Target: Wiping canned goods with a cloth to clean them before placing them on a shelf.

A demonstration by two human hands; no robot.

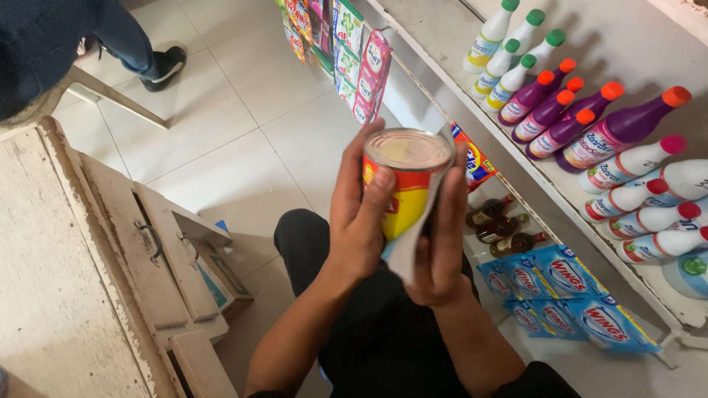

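Both hands clasp a can above the lap.

Left hand [359, 221] wraps the can [404, 180] from one side, thumb across its red-and-yellow label; right hand [440, 243] grips the other side, pinching a white cloth [408, 250] against it. Cloth and fingers hide the can's base. Bottles [590, 125] line the shelf [442, 44] beyond.

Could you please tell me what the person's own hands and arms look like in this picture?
Both hands, left hand and right hand, are bare, with no gloves, rings or watch visible. The forearms are uncovered up to the frame's lower edge, where dark sleeve edges just show.
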